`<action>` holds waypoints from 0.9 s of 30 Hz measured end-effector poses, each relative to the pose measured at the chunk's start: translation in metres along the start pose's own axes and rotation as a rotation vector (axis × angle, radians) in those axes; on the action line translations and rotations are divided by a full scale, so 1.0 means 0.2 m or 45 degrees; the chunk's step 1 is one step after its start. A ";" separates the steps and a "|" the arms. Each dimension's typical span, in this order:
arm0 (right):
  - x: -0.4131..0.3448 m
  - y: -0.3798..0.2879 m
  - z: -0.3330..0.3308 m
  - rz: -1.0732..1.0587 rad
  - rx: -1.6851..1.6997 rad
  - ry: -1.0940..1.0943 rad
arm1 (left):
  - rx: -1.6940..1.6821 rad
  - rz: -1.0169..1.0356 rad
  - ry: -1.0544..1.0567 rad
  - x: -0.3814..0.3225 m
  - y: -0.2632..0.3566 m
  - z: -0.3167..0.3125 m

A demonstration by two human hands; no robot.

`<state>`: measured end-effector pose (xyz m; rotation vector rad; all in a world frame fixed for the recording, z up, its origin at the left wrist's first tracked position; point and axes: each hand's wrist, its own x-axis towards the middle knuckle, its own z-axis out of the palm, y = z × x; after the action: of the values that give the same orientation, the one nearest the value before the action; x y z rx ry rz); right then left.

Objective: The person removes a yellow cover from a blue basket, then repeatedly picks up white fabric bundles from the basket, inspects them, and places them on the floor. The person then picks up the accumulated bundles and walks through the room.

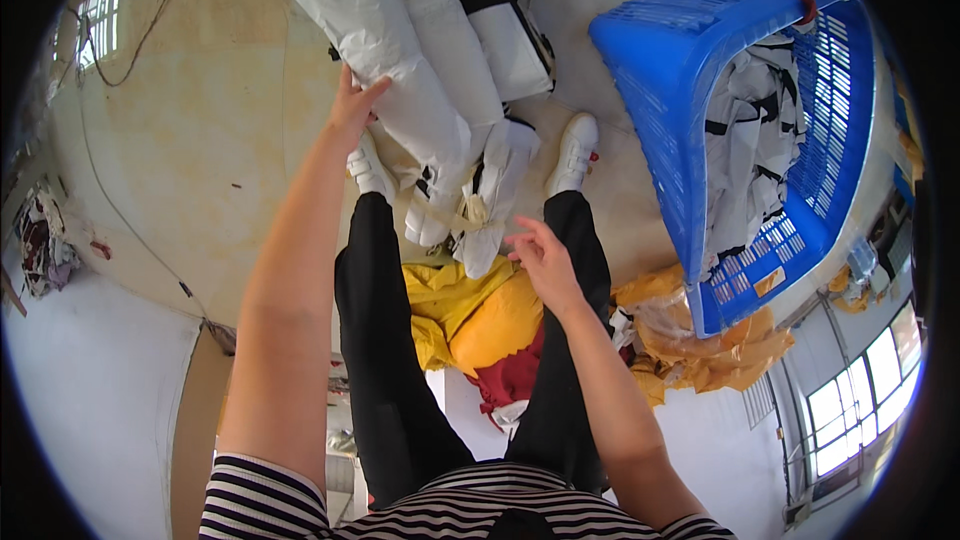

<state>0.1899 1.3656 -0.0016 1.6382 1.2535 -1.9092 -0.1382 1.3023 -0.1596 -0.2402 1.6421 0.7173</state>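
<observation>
Several long folded bundles of white fabric with black bands lie side by side on the floor before me. My left hand (pixel 357 106) rests against the near left side of the leftmost bundle (pixel 397 60), its thumb and forefinger spread; some of its fingers are hidden. A pale cloth strip (pixel 474 211) wraps the gathered white ends (pixel 480 244) between my feet. Just right of these ends hovers my right hand (pixel 541 259), with nothing in it and its fingers apart. Another folded white piece (pixel 510 45), crossed by a black band, lies at the right of the group.
A blue plastic basket (pixel 652 67) stands tipped on its side at the right, with white and black fabric (pixel 750 127) inside. Yellow cloth (pixel 480 315) and dark red cloth (pixel 514 375) lie between my legs. Orange plastic sheeting (pixel 720 360) lies beside the basket. A cable (pixel 112 195) crosses the floor at left.
</observation>
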 end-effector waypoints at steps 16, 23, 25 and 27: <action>-0.01 0.67 0.19 0.239 -0.055 0.275 | 0.607 0.123 -0.003 -0.39 -0.86 0.03; 0.50 1.05 0.37 0.304 -0.357 0.313 | 0.907 0.189 -0.028 -0.08 -1.08 0.31; 0.62 1.07 0.41 0.278 -0.411 0.379 | 0.889 0.251 -0.078 0.07 -1.09 0.38; 0.73 1.02 0.47 0.384 -0.509 0.400 | 0.883 0.252 0.010 0.19 -1.13 0.46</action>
<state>0.2376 1.2205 -0.2211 1.8202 1.3067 -1.1686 0.0500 1.1873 -0.2698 0.4209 1.8368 0.2547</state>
